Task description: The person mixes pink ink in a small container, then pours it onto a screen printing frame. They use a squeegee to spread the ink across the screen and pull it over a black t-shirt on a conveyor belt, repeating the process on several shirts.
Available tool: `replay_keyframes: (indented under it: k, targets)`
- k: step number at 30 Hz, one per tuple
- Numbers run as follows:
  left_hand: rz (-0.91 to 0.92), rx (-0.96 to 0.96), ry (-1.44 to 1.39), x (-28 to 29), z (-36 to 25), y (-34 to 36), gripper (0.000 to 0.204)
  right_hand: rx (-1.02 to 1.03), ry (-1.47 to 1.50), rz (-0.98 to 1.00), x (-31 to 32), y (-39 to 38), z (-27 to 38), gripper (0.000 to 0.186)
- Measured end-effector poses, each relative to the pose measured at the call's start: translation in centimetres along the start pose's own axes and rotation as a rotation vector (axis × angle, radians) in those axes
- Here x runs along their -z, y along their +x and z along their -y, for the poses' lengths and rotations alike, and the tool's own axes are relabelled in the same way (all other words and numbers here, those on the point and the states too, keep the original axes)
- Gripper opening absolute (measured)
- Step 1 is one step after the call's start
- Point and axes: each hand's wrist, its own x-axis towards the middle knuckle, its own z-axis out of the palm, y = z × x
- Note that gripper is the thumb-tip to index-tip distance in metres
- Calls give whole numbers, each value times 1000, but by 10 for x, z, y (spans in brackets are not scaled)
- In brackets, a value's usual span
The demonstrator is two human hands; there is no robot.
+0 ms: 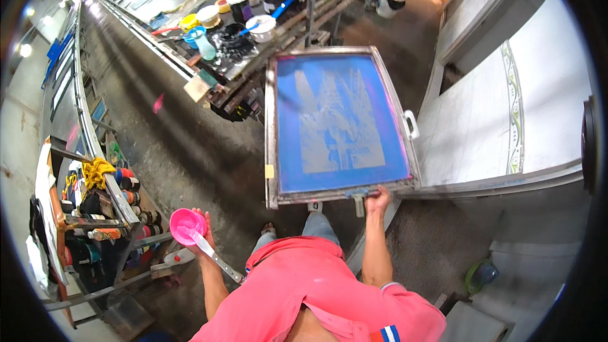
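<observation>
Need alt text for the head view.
A bare right hand grips the near edge of a framed blue screen; the left hand holds a pink cup with a spatula across its rim. Tubs stand farther off, to the left.

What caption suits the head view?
Left hand holding a pink bowl with spatula, right hand gripping a framed blue screen.

A yellow cloth drapes over a cluttered rack at left; a white tub stands on a workbench.
</observation>
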Motion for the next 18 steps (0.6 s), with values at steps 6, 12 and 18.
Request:
replay_keyframes:
  k: [6, 12, 18]
  targets:
    - [-119, -74, 33, -41, 51, -16, 55, -440, -376, -138, 42, 56, -23, 16]
    - [-125, 8, 145, -67, 103, -19, 55, -623, -396, -146, 53, 84, -59, 22]
    - [-185, 53, 145, -71, 136, -20, 55, -727, -1203, -247, 16, 73, -43, 40]
